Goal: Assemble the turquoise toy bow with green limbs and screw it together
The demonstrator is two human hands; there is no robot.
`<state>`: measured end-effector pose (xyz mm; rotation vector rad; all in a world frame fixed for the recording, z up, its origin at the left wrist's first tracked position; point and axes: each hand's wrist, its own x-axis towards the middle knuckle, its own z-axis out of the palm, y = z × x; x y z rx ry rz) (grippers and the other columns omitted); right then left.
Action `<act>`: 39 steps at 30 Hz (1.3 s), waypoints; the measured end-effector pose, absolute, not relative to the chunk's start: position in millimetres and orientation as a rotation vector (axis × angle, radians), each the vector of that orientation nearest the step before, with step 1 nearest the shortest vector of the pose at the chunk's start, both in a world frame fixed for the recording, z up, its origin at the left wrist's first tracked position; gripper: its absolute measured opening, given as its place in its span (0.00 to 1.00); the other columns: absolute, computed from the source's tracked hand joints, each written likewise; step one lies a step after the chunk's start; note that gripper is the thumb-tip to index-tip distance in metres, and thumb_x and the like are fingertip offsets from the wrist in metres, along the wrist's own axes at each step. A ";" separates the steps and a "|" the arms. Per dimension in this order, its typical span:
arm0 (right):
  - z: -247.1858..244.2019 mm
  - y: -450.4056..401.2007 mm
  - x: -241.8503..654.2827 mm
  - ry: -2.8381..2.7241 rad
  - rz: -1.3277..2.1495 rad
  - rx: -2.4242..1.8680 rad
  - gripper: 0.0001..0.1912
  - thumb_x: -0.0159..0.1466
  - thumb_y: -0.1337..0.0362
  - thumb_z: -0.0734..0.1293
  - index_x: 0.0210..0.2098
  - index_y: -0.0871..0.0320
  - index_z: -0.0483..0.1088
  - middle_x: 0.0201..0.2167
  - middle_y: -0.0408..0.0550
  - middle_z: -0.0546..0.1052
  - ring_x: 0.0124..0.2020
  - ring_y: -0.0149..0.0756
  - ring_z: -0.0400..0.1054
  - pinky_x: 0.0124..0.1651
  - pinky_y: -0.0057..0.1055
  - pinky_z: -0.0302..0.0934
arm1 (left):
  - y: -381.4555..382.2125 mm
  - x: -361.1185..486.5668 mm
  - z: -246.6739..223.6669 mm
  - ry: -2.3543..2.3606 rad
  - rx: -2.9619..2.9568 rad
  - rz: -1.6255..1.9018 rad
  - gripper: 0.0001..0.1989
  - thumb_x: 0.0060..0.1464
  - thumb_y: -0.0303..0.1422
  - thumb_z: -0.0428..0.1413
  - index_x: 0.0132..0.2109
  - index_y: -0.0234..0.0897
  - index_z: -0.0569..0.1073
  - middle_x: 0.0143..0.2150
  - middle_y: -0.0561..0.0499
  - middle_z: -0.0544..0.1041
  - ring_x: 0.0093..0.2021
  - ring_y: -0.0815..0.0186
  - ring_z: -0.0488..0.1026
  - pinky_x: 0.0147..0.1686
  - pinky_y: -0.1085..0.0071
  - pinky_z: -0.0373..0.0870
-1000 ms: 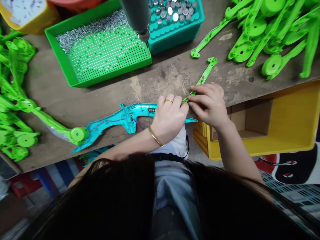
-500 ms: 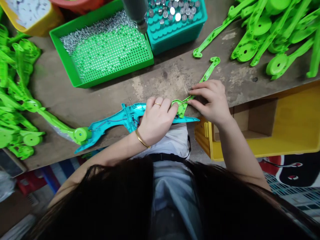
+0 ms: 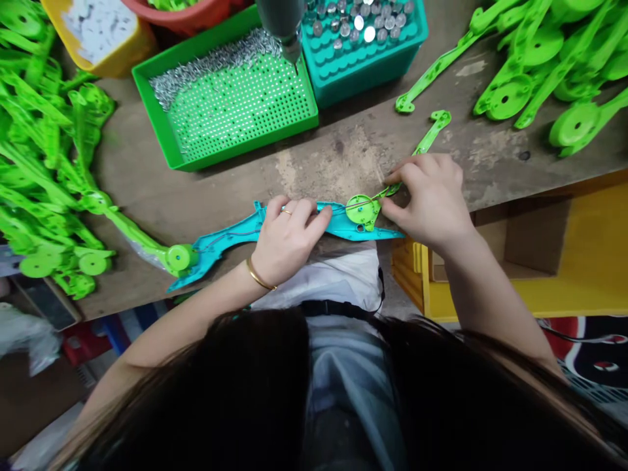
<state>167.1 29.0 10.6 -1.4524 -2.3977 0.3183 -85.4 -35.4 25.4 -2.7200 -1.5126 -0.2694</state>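
A long curved blue plastic shell (image 3: 346, 227) lies along the table's near edge, with a thin wire (image 3: 373, 197) running inside it. Over its middle rests my left hand (image 3: 289, 237), fingers bent and gripping the shell; what lies under the palm is hidden. At the shell's right end sits a green arm with a round hub (image 3: 362, 210), the wire crossing it. My right hand (image 3: 429, 199) pinches the wire beside this arm, thumb and forefinger close together. Another green arm with a round hub (image 3: 180, 259) joins the shell's left end.
A green basket (image 3: 245, 147) of screws and a teal tray (image 3: 367, 82) of round metal pieces stand behind. A dark screwdriver tool (image 3: 282, 23) hangs above them. Green arms pile up left (image 3: 44, 150) and right (image 3: 540, 46). A yellow bin (image 3: 589, 261) is below right.
My left hand has slid left along the shell, uncovering the green hub and the wire. My right hand stays pinched near the green arm. The whole view has shifted slightly.
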 end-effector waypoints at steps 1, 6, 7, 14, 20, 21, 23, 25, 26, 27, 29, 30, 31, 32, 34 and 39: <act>10.9 29.0 166.9 -2.399 0.313 -1.454 0.12 0.62 0.53 0.65 0.40 0.53 0.69 0.42 0.55 0.74 0.49 0.55 0.62 0.51 0.57 0.56 | -35.0 -87.7 25.1 -1.533 -2.745 -0.279 0.19 0.65 0.25 0.40 0.52 0.40 0.73 0.40 0.45 0.74 0.39 0.62 0.68 0.48 0.60 0.58; 22.4 24.7 163.8 -2.426 0.281 -1.450 0.10 0.61 0.57 0.66 0.42 0.52 0.71 0.48 0.54 0.73 0.52 0.57 0.61 0.53 0.59 0.54 | -23.4 -93.3 25.8 -1.603 -2.936 -0.252 0.19 0.65 0.25 0.40 0.47 0.41 0.75 0.40 0.47 0.70 0.40 0.62 0.65 0.49 0.60 0.55; 25.4 22.4 161.5 -2.437 0.272 -1.425 0.10 0.62 0.58 0.66 0.42 0.51 0.71 0.51 0.53 0.73 0.53 0.56 0.60 0.54 0.59 0.53 | -20.3 -93.6 26.8 -1.604 -2.971 -0.228 0.20 0.65 0.25 0.40 0.47 0.41 0.76 0.40 0.48 0.70 0.40 0.62 0.65 0.49 0.60 0.55; 28.3 4.9 136.6 -2.591 0.190 -1.201 0.09 0.65 0.58 0.63 0.36 0.54 0.74 0.57 0.49 0.71 0.56 0.51 0.61 0.60 0.57 0.49 | -5.4 -95.9 36.5 -1.498 -3.088 -0.004 0.20 0.65 0.27 0.40 0.50 0.40 0.75 0.41 0.47 0.69 0.41 0.60 0.65 0.49 0.60 0.54; 27.8 0.5 117.2 -2.588 0.255 -1.204 0.09 0.65 0.61 0.63 0.38 0.55 0.75 0.56 0.49 0.72 0.56 0.48 0.61 0.64 0.55 0.44 | -0.7 -103.4 35.2 -1.376 -3.146 -0.039 0.18 0.63 0.25 0.43 0.51 0.37 0.75 0.39 0.46 0.70 0.41 0.59 0.67 0.49 0.60 0.56; 27.3 -0.3 113.3 -2.603 0.248 -1.185 0.09 0.66 0.62 0.62 0.40 0.55 0.74 0.55 0.49 0.72 0.56 0.47 0.61 0.64 0.54 0.44 | -0.3 -104.3 33.9 -1.356 -3.155 -0.062 0.18 0.63 0.24 0.43 0.50 0.37 0.75 0.39 0.46 0.70 0.41 0.60 0.67 0.49 0.60 0.57; 24.7 -1.7 106.3 -2.635 0.230 -1.157 0.11 0.67 0.63 0.60 0.41 0.57 0.74 0.54 0.50 0.73 0.55 0.45 0.62 0.64 0.52 0.46 | 0.7 -105.3 31.4 -1.326 -3.170 -0.109 0.18 0.62 0.24 0.44 0.50 0.38 0.75 0.39 0.46 0.71 0.41 0.60 0.67 0.49 0.60 0.57; 20.8 -2.3 102.1 -2.650 0.221 -1.155 0.12 0.68 0.63 0.59 0.40 0.58 0.73 0.52 0.51 0.74 0.53 0.44 0.63 0.64 0.50 0.47 | 2.6 -105.8 29.7 -1.328 -3.188 -0.148 0.18 0.62 0.23 0.44 0.49 0.38 0.76 0.40 0.47 0.71 0.41 0.61 0.67 0.50 0.59 0.57; 19.0 -2.2 101.2 -2.651 0.227 -1.162 0.12 0.68 0.63 0.59 0.39 0.58 0.73 0.51 0.50 0.75 0.53 0.44 0.63 0.63 0.49 0.47 | 3.9 -105.9 29.2 -1.334 -3.198 -0.163 0.18 0.62 0.22 0.43 0.48 0.38 0.76 0.40 0.47 0.72 0.41 0.62 0.67 0.51 0.59 0.56; 17.4 -1.9 101.0 -2.654 0.238 -1.169 0.12 0.68 0.63 0.59 0.38 0.58 0.73 0.51 0.50 0.75 0.52 0.44 0.63 0.63 0.49 0.47 | 5.6 -106.0 28.9 -1.336 -3.209 -0.172 0.18 0.61 0.22 0.43 0.48 0.38 0.76 0.40 0.47 0.72 0.41 0.62 0.67 0.51 0.59 0.56; 15.6 -0.8 101.9 -2.663 0.258 -1.179 0.11 0.67 0.63 0.60 0.38 0.58 0.73 0.50 0.50 0.75 0.52 0.44 0.63 0.63 0.49 0.47 | 9.8 -106.2 28.5 -1.317 -3.233 -0.175 0.19 0.61 0.22 0.43 0.46 0.38 0.76 0.40 0.47 0.72 0.41 0.62 0.67 0.51 0.59 0.56; 15.4 -0.2 102.6 -2.670 0.265 -1.182 0.10 0.67 0.63 0.60 0.37 0.58 0.73 0.50 0.50 0.75 0.52 0.44 0.63 0.63 0.49 0.47 | 12.2 -106.3 28.2 -1.297 -3.245 -0.168 0.19 0.61 0.22 0.42 0.45 0.39 0.77 0.40 0.47 0.71 0.41 0.62 0.66 0.52 0.59 0.56; 15.6 0.5 103.0 -2.679 0.271 -1.186 0.10 0.66 0.63 0.60 0.37 0.58 0.73 0.51 0.50 0.74 0.52 0.44 0.63 0.63 0.49 0.46 | 14.8 -106.5 27.7 -1.273 -3.262 -0.157 0.19 0.61 0.22 0.42 0.44 0.39 0.77 0.40 0.47 0.71 0.41 0.62 0.66 0.52 0.58 0.56; 16.0 1.2 103.2 -2.686 0.276 -1.192 0.10 0.66 0.63 0.60 0.37 0.58 0.73 0.51 0.50 0.74 0.52 0.44 0.63 0.63 0.49 0.46 | 17.4 -106.7 27.0 -1.250 -3.282 -0.141 0.19 0.61 0.22 0.42 0.44 0.39 0.77 0.39 0.47 0.71 0.41 0.62 0.66 0.52 0.58 0.56; 17.2 2.3 102.3 -2.702 0.282 -1.208 0.10 0.66 0.64 0.60 0.38 0.58 0.73 0.50 0.50 0.74 0.51 0.44 0.62 0.63 0.48 0.46 | 22.3 -107.4 25.0 -1.203 -3.330 -0.102 0.19 0.61 0.23 0.42 0.43 0.39 0.78 0.39 0.47 0.70 0.42 0.61 0.65 0.51 0.58 0.57; 21.7 -1.5 92.7 -2.749 0.224 -1.278 0.12 0.66 0.65 0.59 0.39 0.59 0.74 0.48 0.52 0.75 0.50 0.46 0.62 0.62 0.48 0.46 | 29.1 -109.3 20.8 -1.082 -3.361 -0.032 0.19 0.62 0.24 0.42 0.43 0.39 0.77 0.40 0.46 0.70 0.43 0.60 0.65 0.49 0.60 0.57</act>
